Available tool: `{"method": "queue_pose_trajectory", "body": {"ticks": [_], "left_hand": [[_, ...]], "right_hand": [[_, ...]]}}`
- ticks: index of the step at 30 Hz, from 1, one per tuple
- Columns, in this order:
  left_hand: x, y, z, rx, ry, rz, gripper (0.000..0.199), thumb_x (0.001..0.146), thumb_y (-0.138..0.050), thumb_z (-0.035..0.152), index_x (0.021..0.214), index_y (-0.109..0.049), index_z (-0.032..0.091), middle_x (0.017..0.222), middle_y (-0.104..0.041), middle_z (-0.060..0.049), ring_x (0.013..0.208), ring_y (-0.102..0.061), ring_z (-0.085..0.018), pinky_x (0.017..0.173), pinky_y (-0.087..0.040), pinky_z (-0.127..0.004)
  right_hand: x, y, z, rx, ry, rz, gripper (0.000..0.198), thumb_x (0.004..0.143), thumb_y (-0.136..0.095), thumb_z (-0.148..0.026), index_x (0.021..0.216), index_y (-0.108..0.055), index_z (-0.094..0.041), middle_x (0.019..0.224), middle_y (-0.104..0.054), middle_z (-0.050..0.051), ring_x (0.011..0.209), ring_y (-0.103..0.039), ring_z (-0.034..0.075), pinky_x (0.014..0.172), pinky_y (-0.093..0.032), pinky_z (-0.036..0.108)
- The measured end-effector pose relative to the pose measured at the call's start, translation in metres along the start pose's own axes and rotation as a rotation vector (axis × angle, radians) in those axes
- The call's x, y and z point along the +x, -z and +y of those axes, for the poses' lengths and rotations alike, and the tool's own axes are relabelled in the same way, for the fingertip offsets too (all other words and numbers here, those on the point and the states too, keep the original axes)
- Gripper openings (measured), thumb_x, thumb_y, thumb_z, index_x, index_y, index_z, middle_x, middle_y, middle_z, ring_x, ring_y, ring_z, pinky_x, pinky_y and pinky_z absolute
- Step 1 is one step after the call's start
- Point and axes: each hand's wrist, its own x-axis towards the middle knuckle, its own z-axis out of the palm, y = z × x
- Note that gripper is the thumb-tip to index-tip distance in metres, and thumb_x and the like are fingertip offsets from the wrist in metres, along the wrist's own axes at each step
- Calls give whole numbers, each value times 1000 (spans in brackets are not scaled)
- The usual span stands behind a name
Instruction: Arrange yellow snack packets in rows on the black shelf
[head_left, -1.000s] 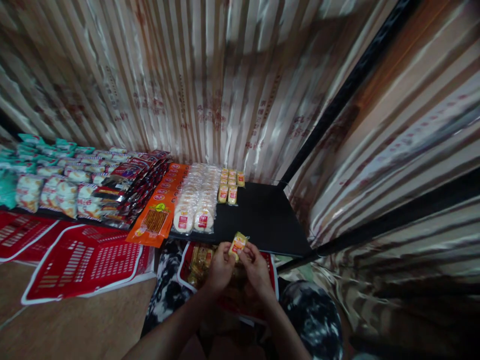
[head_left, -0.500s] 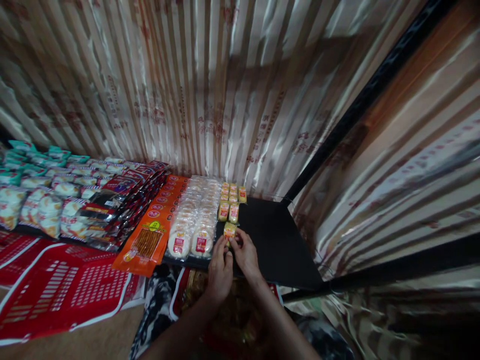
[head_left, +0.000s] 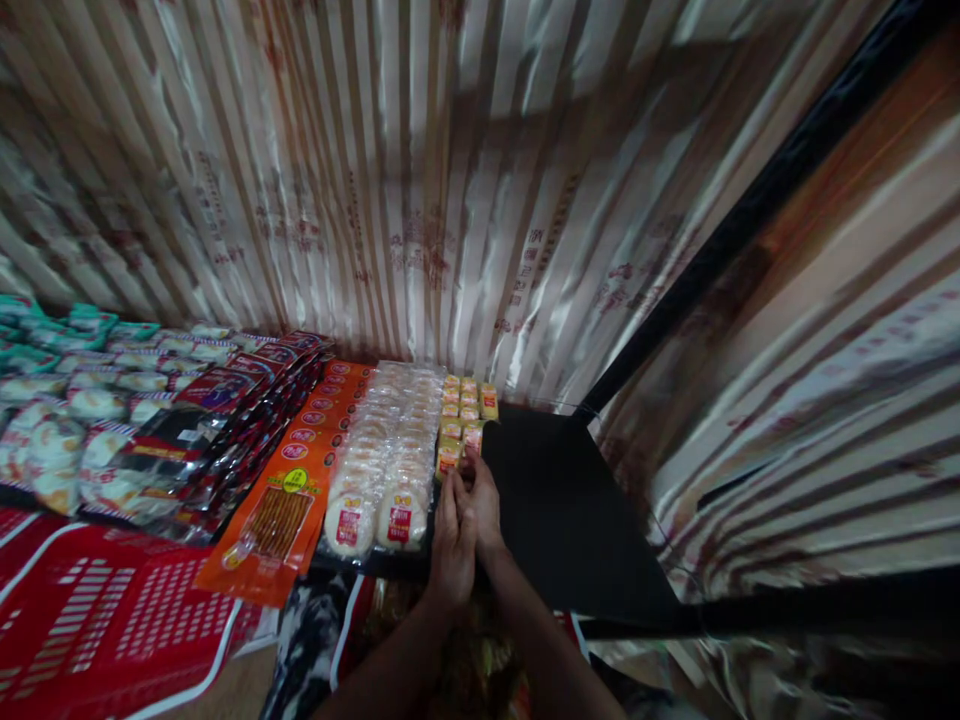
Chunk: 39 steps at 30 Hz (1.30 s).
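resting my fingertips against the front of the small yellow packets (head_left: pixel 448 458), i have my left hand (head_left: pixel 453 545) and right hand (head_left: pixel 484 505) side by side, close together. my left fingers lie straight and flat against one another; my right fingers curl a little and cover part of a front packet. i cannot tell whether either hand pinches anything. the packets are soft little blocks in crinkly film with red print, set in tight rows on the smooth, matt black shelf (head_left: pixel 570 510).

just left of them run two rows of round white cakes (head_left: pixel 405 520) in clear, shiny wrap, overlapping like tiles. next comes a flat orange pouch (head_left: pixel 277 515), its front end jutting past the shelf edge, then glossy dark packets (head_left: pixel 217 395), plump white bags (head_left: pixel 56 455) and teal packets (head_left: pixel 90 320). a striped, pleated curtain (head_left: pixel 450 220) hangs close behind, and a black post (head_left: pixel 675 260) slants up at the back right corner.

under my forearms sits a white-rimmed basket (head_left: pixel 346 630) of gold-wrapped pieces; a red slotted basket (head_left: pixel 120 600) is lower left. the cakes hem my hands in on the left, while bare shelf opens to the right.
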Motion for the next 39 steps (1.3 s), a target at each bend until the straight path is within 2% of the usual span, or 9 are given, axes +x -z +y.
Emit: {"method": "queue_pose_trajectory", "body": {"ticks": [4, 8, 12, 17, 24, 28, 31, 36, 39], "left_hand": [[4, -2, -1, 16, 59, 13, 58, 90, -28, 39, 141, -23, 13, 150, -21, -6, 137, -20, -18, 113, -14, -30], [7, -3, -2, 110, 28, 22, 55, 90, -28, 33, 140, -27, 10, 149, -22, -9, 137, -19, -19, 114, -11, -34], [10, -4, -4, 133, 13, 24, 54, 90, -28, 30, 140, -26, 9, 149, -21, -10, 137, -18, -19, 114, -10, -37], [13, -3, -6, 104, 2, 21, 54, 89, -28, 31, 138, -30, 10, 147, -26, -10, 137, -18, -19, 114, -9, -36], [0, 2, 13, 153, 23, 34, 47, 88, -31, 31, 131, -43, 14, 143, -36, -9, 133, -29, -19, 113, -16, -35], [-28, 2, 20, 130, -12, 8, 44, 87, -36, 37, 123, -50, 14, 130, -51, -11, 120, -46, -20, 104, -32, -34], [-60, -1, 15, 137, -64, -46, 40, 86, -38, 36, 116, -54, 14, 117, -59, -12, 109, -53, -19, 97, -40, -33], [-113, -3, -9, 195, -48, -179, 39, 85, -37, 29, 118, -54, 16, 121, -57, -10, 112, -51, -19, 99, -38, -32], [-128, 4, -24, 371, 26, -272, 41, 85, -33, 27, 118, -55, 15, 120, -58, -10, 110, -52, -19, 101, -36, -33]], "right_hand": [[-4, -3, 8, 67, 43, 23, 50, 75, -51, -36, 121, -51, -17, 109, -57, 11, 84, -62, 19, 73, -52, 31], [-5, -2, 11, -19, 162, 66, 43, 77, -47, -33, 116, -55, -16, 116, -55, 13, 102, -56, 22, 82, -50, 34], [-4, -2, 17, -114, 250, 24, 41, 79, -42, -27, 116, -57, -18, 122, -55, 10, 113, -50, 21, 93, -45, 36], [-3, -4, 25, -164, 270, -6, 46, 75, -41, -20, 118, -56, -19, 124, -55, 8, 115, -49, 19, 101, -39, 38], [-15, 6, 8, -34, 226, 94, 38, 76, -41, -20, 107, -63, -20, 118, -56, 8, 110, -52, 18, 98, -41, 36], [-46, 28, 0, 20, 159, 92, 35, 75, -41, -18, 98, -66, -22, 113, -58, 6, 105, -54, 18, 94, -44, 34], [-81, 47, 7, 67, 156, 85, 36, 76, -40, -17, 100, -66, -22, 110, -60, 6, 103, -56, 17, 92, -45, 33], [-145, 68, 39, 40, 158, 16, 36, 73, -39, -16, 96, -67, -23, 102, -65, 5, 96, -59, 17, 88, -48, 31], [-172, 68, 59, -124, 74, -79, 38, 73, -38, -15, 97, -67, -22, 102, -67, 7, 100, -59, 19, 92, -45, 35]]}}
